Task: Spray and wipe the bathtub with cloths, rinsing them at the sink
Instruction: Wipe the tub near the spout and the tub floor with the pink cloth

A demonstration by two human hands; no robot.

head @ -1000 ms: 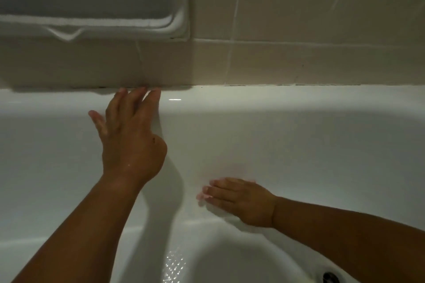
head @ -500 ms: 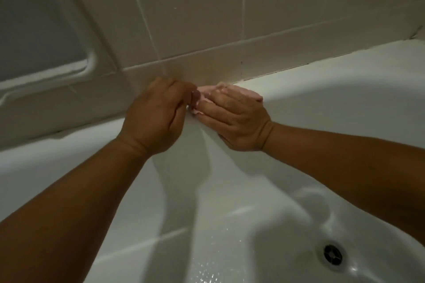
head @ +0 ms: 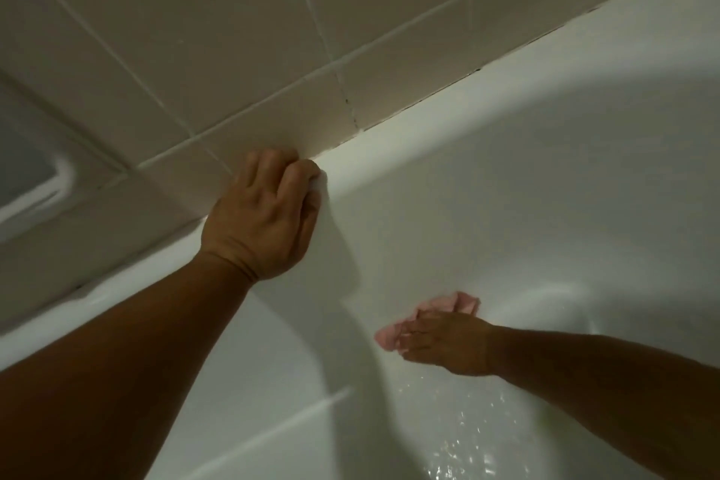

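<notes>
Low on the inner wall of the white bathtub [head: 448,117], a pink cloth [head: 444,302] is pressed flat by the right hand [head: 448,343]. The grip of that hand is spread: the fingers [head: 413,331] are laid out nearly straight over the crumpled cloth, with pink folds seen past the fingertips and above the knuckles. The cloth is thus kept against the sloping side, well below the rim and just above the wet floor of the tub, where water droplets [head: 467,440] are caught by the light.

The left hand [head: 269,214] is set on the rim at the joint with the beige tiled wall [head: 233,31]. Its grip is closed, the fingers being curled under with the knuckles raised; nothing is seen held in them, though what lies beneath cannot be told. A shadow is cast down the tub wall below that hand. A grey panel [head: 23,168] with a white border is seen in the wall at far left.
</notes>
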